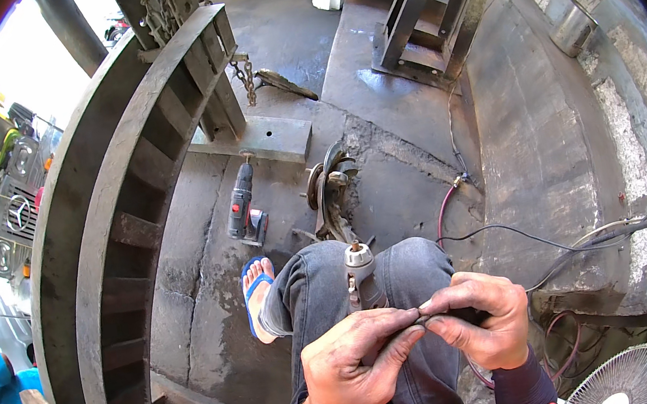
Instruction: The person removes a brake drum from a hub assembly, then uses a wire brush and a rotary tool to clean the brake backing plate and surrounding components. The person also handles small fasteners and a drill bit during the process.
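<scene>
My left hand (350,370) and my right hand (486,319) meet above my lap, thumbs and fingertips pinched together. Between them is a small dark piece (422,320), mostly covered by the fingers, so its kind cannot be made out. Just beyond the hands, a grey power tool with a chuck-like end (359,259) stands upright between my knees; the hands hide its lower part. Past my left knee a cordless drill (240,205) with red details lies on the floor. Right of it sits a rusty wheel hub assembly (330,189).
A large curved steel frame (118,221) rises on the left, chains (246,77) hanging near its post. To the right, a red hose (444,215) and black cables (583,246) cross the floor. A white fan (629,382) stands at lower right. A steel stand (431,24) is farther back.
</scene>
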The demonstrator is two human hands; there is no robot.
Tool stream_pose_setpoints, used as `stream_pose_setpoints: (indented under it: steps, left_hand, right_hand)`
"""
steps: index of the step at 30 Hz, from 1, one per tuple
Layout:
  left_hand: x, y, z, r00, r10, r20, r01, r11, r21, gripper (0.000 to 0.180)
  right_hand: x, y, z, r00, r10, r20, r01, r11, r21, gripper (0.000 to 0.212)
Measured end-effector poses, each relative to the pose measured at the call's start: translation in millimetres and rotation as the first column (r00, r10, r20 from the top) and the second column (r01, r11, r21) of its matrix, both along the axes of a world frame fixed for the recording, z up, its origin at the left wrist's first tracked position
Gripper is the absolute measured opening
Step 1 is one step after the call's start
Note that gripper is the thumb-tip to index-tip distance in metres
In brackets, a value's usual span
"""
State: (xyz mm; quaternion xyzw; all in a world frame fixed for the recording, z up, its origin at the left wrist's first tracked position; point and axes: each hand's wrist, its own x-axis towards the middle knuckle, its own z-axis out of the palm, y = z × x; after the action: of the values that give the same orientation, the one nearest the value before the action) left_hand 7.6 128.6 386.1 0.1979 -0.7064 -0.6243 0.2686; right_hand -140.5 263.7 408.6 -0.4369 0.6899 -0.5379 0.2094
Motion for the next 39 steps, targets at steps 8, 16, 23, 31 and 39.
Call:
stream_pose_setpoints:
  steps: [8,16,23,31,39]
  left_hand:
    - [7.7,-41.2,-9.5,0.965,0.242,0.104,-0.247,0.968,0.042,0.017]
    - [-19.9,-26.6,-35.9,0.955,-0.001,0.296,0.048,0.987,-0.151,0.076]
    - [-21.4,15.2,-22.3,0.981,-0.164,-0.101,0.139,0.964,-0.226,0.045]
    - [-20.8,27.0,-22.4,0.946,-0.297,-0.133,0.235,0.906,-0.352,0.049]
    - [-25.9,32.2,-23.9,0.941,-0.307,-0.139,0.232,0.89,-0.393,0.05]
  right_hand:
    - [-14.3,-13.5,-12.5,0.793,-0.059,0.607,0.06,0.998,0.019,0.017]
    - [-39.7,-28.8,-13.2,0.722,-0.028,0.691,0.052,0.999,-0.015,0.018]
    - [-42.2,1.3,38.3,0.999,-0.011,0.047,0.008,0.998,0.065,0.017]
    - [-27.7,31.5,64.8,0.976,0.112,-0.188,-0.093,0.99,0.11,0.026]
    - [-29.1,38.5,58.8,0.97,0.083,-0.23,-0.054,0.99,0.127,0.026]
